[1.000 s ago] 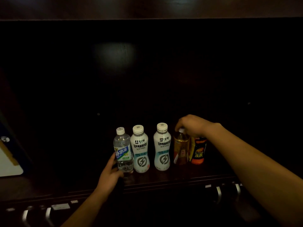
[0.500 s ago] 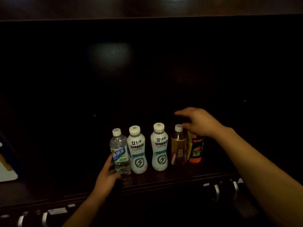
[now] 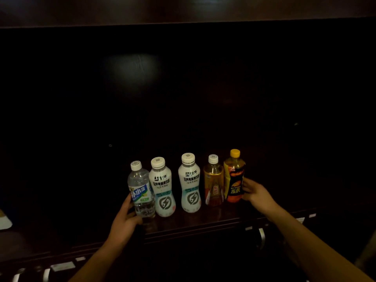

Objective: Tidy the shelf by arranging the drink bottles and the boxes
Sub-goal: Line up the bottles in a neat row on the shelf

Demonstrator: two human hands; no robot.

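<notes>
Left grip (image 3: 126, 218) is wrapped round the water bottle (image 3: 140, 191) at the row's left end; right grip (image 3: 257, 195) is curled on the orange bottle (image 3: 234, 185) at its right end, on the shelf (image 3: 203, 220).

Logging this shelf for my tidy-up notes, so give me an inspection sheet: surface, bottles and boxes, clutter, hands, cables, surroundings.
Surface: dark wooden shelf, dimly lit.
Job's things: five bottles standing in a row: clear bottle, left white bottle, right white bottle, amber bottle, yellow-capped bottle; no boxes seen.
Clutter: white object at the left edge, cut off.
Grips: left hand grips the clear bottle; right hand holds the yellow-capped bottle.
Cables: nothing seen.
Surroundings: metal handles below the shelf; dark back panel.
</notes>
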